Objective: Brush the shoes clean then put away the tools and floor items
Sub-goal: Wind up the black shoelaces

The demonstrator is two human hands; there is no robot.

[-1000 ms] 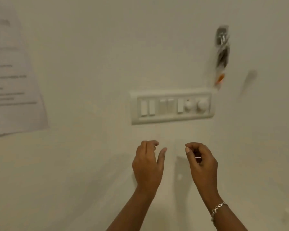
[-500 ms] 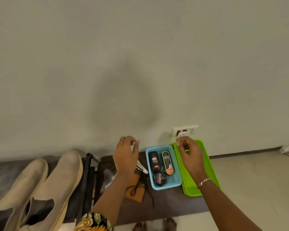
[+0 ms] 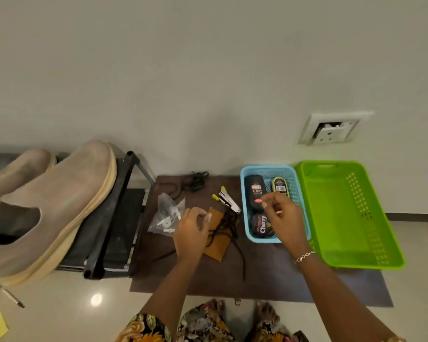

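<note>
Pair of tan suede slip-on shoes (image 3: 67, 203), pale soles, lying side by side on a black rack (image 3: 114, 218) at left, toes towards the wall. On the dark mat (image 3: 269, 275):
- clear bag of small white parts (image 3: 167, 215)
- coiled black cord (image 3: 195, 180)
- metal tool with yellow tips (image 3: 229, 199)
- black laces (image 3: 229, 228) lying over a brown patch (image 3: 219, 245)

Blue basket (image 3: 265, 168) holds a black polish bottle (image 3: 255, 191), a round tin (image 3: 261, 225) and a slim tube (image 3: 280, 186). Green basket (image 3: 371, 218) touches its right side.
</note>
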